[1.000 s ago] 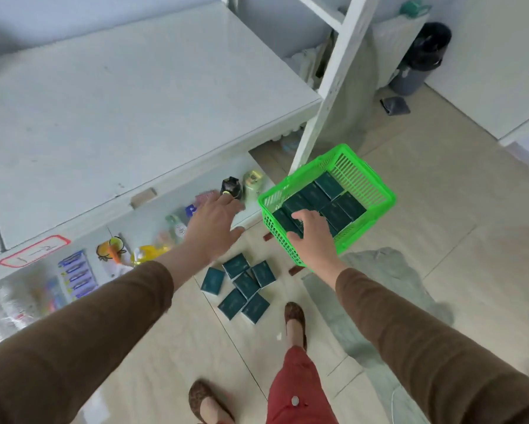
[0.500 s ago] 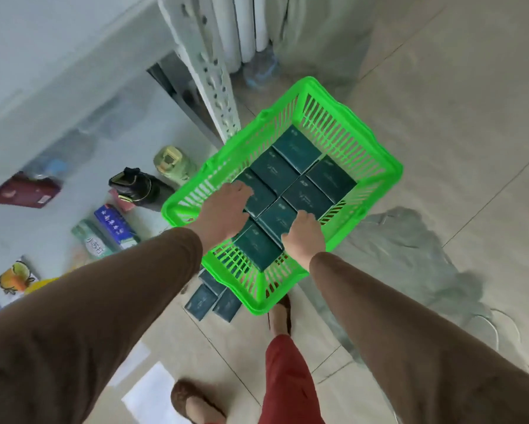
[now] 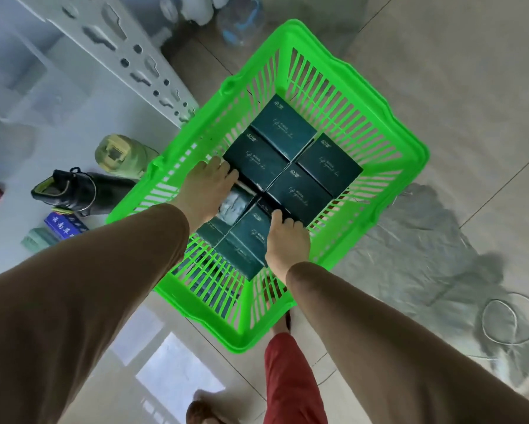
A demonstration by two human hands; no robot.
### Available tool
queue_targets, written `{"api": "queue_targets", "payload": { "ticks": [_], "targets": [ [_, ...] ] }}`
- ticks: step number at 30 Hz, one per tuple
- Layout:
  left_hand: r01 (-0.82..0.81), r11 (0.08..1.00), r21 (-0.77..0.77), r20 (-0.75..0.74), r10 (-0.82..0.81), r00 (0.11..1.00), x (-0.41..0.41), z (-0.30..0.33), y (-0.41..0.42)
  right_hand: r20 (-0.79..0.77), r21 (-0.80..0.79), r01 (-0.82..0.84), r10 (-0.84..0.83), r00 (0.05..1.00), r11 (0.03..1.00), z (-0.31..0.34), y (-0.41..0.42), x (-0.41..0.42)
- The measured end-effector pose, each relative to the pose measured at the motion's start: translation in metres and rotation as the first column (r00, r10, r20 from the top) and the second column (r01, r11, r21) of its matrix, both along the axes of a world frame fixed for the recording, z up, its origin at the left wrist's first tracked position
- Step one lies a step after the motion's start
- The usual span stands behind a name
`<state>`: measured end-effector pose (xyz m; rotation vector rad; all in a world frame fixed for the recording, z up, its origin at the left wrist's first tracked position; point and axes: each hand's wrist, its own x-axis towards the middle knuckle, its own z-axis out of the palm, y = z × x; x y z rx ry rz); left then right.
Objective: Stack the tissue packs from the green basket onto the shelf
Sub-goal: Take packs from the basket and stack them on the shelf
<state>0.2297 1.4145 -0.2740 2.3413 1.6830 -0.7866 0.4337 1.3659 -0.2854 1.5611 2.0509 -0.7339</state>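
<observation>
both hands are inside the green basket (image 3: 388,123), the left hand (image 3: 206,194) curled over a tilted tissue pack (image 3: 231,206) at the near left and the right hand (image 3: 286,240) gripping the edge of another tissue pack (image 3: 247,243) beside it. since half a second ago the view has closed in on the basket, the left-hand pack has tipped up to show its pale side, and the packs on the floor have gone behind the basket. four more dark tissue packs (image 3: 283,123) lie flat in the far half; the fingertips are hidden under the packs, and the shelf upright (image 3: 119,56) is blurred and cut off at the top.
</observation>
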Motion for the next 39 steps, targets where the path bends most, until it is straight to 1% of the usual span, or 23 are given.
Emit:
{"api": "queue_targets", "payload": {
  "ticks": [2, 4, 6, 7, 9, 11, 12, 14, 16, 18, 20, 21, 23, 26, 28, 30, 33, 36, 39],
  "targets": [
    [-0.021, 1.0, -0.019, -0.051, 0.02, 0.998, 0.004, 0.009, -0.004, 0.044, -0.084, 0.033, -0.03, 0.999, 0.996, -0.001, 0.002, 0.001],
    [-0.016, 1.0, -0.021, -0.078, 0.014, 0.997, 0.006, 0.02, -0.012, 0.083, -0.148, 0.026, -0.014, 0.996, 0.989, 0.001, 0.004, 0.001],
    [-0.018, 1.0, -0.007, -0.091, 0.017, 0.996, 0.001, 0.035, -0.023, 0.099, -0.168, 0.0, 0.017, 0.995, 0.986, 0.012, 0.005, -0.001],
    [-0.043, 0.999, 0.016, -0.068, 0.044, 0.997, -0.003, 0.045, -0.031, 0.085, -0.165, 0.014, 0.0, 0.996, 0.986, 0.02, 0.005, -0.002],
    [-0.136, 0.989, 0.064, 0.042, 0.134, 0.99, -0.017, 0.069, -0.049, -0.015, -0.175, 0.098, -0.102, 0.995, 0.98, 0.044, 0.003, -0.003],
    [-0.286, 0.952, 0.107, 0.121, 0.273, 0.954, -0.033, 0.103, -0.071, -0.181, -0.203, 0.18, -0.217, 0.959, 0.962, 0.077, -0.001, -0.006],
    [-0.373, 0.92, 0.121, 0.16, 0.353, 0.922, -0.04, 0.124, -0.084, -0.268, -0.201, 0.192, -0.242, 0.933, 0.961, 0.099, -0.005, -0.008],
    [-0.541, 0.833, 0.112, 0.262, 0.501, 0.825, -0.058, 0.167, -0.117, -0.414, -0.154, 0.175, -0.225, 0.882, 0.972, 0.146, -0.017, -0.015],
    [-0.66, 0.742, 0.119, 0.392, 0.575, 0.718, -0.076, 0.214, -0.157, -0.524, -0.112, 0.147, -0.184, 0.832, 0.983, 0.201, -0.035, -0.03],
    [-0.769, 0.628, 0.117, 0.517, 0.623, 0.587, -0.097, 0.264, -0.205, -0.611, -0.085, 0.133, -0.157, 0.776, 0.987, 0.256, -0.062, -0.053],
    [-0.853, 0.514, 0.093, 0.617, 0.643, 0.455, -0.12, 0.31, -0.262, -0.708, -0.072, 0.164, -0.167, 0.686, 0.984, 0.308, -0.098, -0.08],
    [-0.879, 0.47, 0.084, 0.654, 0.64, 0.404, -0.133, 0.331, -0.291, -0.753, -0.08, 0.188, -0.183, 0.632, 0.979, 0.332, -0.117, -0.095],
    [-0.909, 0.406, 0.091, 0.697, 0.626, 0.349, -0.158, 0.37, -0.351, -0.809, -0.114, 0.191, -0.202, 0.552, 0.975, 0.373, -0.156, -0.125],
    [-0.94, 0.305, 0.154, 0.726, 0.611, 0.317, -0.2, 0.424, -0.436, -0.867, -0.154, 0.097, -0.182, 0.464, 0.983, 0.425, -0.213, -0.177],
    [-0.947, 0.255, 0.195, 0.738, 0.597, 0.313, -0.23, 0.455, -0.484, -0.895, -0.159, 0.032, -0.157, 0.418, 0.987, 0.449, -0.243, -0.211],
    [-0.948, 0.215, 0.234, 0.743, 0.59, 0.316, -0.261, 0.479, -0.521, -0.915, -0.144, -0.038, -0.118, 0.386, 0.989, 0.468, -0.269, -0.248],
    [-0.954, 0.144, 0.263, 0.734, 0.611, 0.295, -0.311, 0.498, -0.562, -0.94, -0.114, -0.12, -0.069, 0.333, 0.986, 0.487, -0.297, -0.305],
    [-0.944, 0.109, 0.312, 0.71, 0.634, 0.308, -0.357, 0.509, -0.586, -0.95, -0.101, -0.15, -0.051, 0.307, 0.983, 0.497, -0.314, -0.362],
    [-0.929, 0.11, 0.354, 0.685, 0.645, 0.338, -0.404, 0.513, -0.596, -0.954, -0.08, -0.154, -0.031, 0.299, 0.985, 0.496, -0.317, -0.417]
  ]
}}
